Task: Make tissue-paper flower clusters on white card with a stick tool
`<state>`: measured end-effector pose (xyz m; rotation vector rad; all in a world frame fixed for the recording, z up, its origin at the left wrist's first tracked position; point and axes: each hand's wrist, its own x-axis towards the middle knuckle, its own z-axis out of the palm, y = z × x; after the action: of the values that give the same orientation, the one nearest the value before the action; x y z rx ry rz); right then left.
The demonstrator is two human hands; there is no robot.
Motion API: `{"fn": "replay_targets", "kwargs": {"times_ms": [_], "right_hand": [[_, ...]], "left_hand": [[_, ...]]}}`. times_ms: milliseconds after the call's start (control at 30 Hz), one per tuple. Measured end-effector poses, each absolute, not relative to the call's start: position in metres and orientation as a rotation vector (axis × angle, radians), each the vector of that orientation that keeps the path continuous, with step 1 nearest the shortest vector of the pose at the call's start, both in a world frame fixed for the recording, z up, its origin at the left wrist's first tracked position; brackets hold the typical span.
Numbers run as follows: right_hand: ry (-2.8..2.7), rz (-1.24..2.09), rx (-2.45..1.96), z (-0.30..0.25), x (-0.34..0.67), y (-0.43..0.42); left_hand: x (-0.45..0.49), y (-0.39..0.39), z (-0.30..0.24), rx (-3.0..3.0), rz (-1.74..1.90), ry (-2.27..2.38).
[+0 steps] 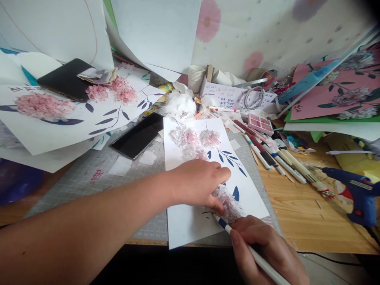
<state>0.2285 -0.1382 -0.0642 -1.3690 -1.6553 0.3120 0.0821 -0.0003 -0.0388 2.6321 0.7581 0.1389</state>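
A white sheet of paper (190, 225) lies on the grey cutting mat, with raised pink-and-white petal flowers (188, 136) and dark blue painted leaves (230, 158) on it. My left hand (198, 180) reaches across from the left, its fingers curled and its thumb against the lower petal flower (228, 204). Held in my right hand (264, 245) is a white marker (261, 261) with a blue band. Its tip meets the paper just below the left thumb, beside a few short dark strokes (207, 215). The left palm covers part of the middle of the sheet.
A black phone (138, 135) lies left of the sheet, near another flower picture (118, 134) bearing a second dark phone (63, 79). Several markers (268, 156) and a blue glue gun (360, 194) are on the right. Paper cups (196, 78) and white fluff (179, 105) stand behind.
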Motion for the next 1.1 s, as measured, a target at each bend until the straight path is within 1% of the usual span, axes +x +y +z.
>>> {"fn": "replay_targets", "kwargs": {"times_ms": [100,300,567,733,1100], "right_hand": [[-1.658,0.327,-1.334,-0.065,0.230,-0.138],[-1.899,0.426,-1.087,-0.067,0.237,-0.133],[-1.908,0.331,-1.139,-0.068,0.235,-0.132],[-1.977,0.297,-1.063,-0.068,0.235,-0.129],[-1.997,0.297,-1.097,-0.068,0.241,-0.134]], "left_hand": [[0.082,0.000,-0.040,2.639,0.148,0.762],[0.082,0.001,-0.039,2.635,0.157,0.746],[0.083,0.001,-0.039,2.621,0.138,0.769],[0.082,0.001,-0.037,2.608,0.114,0.766],[0.081,0.002,-0.041,2.629,0.144,0.748]]}}
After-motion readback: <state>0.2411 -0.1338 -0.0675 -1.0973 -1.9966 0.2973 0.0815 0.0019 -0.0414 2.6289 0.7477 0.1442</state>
